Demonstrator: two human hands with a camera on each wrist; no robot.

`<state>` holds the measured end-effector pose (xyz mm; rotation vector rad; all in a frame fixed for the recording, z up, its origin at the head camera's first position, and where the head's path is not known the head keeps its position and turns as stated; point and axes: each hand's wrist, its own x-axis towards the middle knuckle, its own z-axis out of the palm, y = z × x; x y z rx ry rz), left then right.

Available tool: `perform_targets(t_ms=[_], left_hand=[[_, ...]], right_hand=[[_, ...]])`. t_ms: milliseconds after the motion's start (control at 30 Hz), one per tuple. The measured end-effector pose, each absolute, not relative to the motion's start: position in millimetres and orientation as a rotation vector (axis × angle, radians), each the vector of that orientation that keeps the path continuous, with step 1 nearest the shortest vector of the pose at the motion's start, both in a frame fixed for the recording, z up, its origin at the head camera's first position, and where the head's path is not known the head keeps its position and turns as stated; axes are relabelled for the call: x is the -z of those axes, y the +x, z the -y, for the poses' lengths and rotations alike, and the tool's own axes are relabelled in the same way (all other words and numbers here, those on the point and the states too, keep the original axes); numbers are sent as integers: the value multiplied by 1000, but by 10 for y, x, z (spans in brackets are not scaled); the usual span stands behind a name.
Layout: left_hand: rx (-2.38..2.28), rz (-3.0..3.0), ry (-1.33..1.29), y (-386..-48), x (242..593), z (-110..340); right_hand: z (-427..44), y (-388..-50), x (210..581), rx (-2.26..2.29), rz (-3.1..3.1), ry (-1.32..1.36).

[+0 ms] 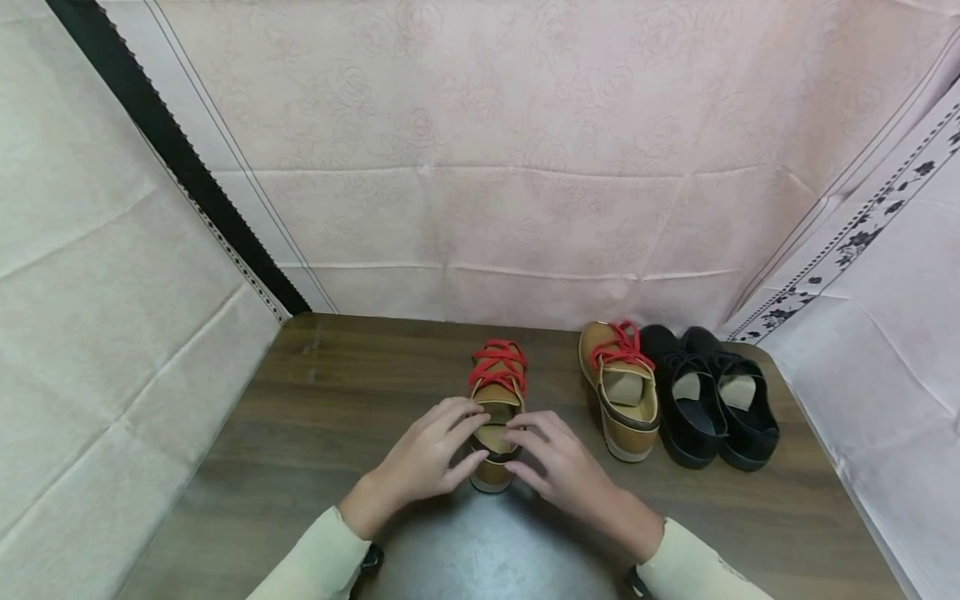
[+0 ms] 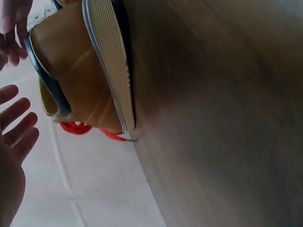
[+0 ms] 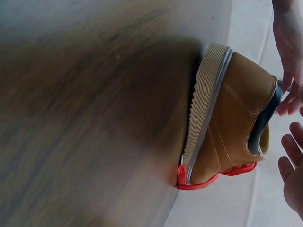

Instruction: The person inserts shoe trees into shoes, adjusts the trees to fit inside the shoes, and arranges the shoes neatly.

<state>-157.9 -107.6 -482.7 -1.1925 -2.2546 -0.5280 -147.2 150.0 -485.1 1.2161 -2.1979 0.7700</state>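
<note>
A tan shoe (image 1: 491,477) with red laces (image 1: 498,363) stands on the wooden tabletop, toe pointing away. At the left side of its dark-edged collar is my left hand (image 1: 429,448), fingers loosely bent and apart. My right hand (image 1: 561,460) mirrors it on the right side. Both hands hover around the shoe's opening, and neither grips it; whether a fingertip touches the collar I cannot tell. From the left wrist, the tan shoe (image 2: 80,61) appears sideways with its ribbed pale sole flat on the table. In the right wrist view, a red lace end hangs beside the shoe (image 3: 236,99).
Another tan shoe (image 1: 630,433) with red laces stands to the right. Beside it is a pair of black shoes (image 1: 686,442). Pale patterned cloth (image 1: 480,217) hangs behind the brown wooden table (image 1: 360,375), with more cloth at both sides.
</note>
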Motion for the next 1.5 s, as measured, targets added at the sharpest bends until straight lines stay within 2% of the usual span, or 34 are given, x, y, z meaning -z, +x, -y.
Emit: perform_targets(t_ms=[533, 1500], left_hand=[[392, 2121, -1377, -1509, 4864, 929], [274, 2318, -1251, -1433, 4873, 737]], right_hand=[[-1792, -1445, 4924, -783, 2251, 1129], [-2206, -1429, 4881, -622, 2416, 963]])
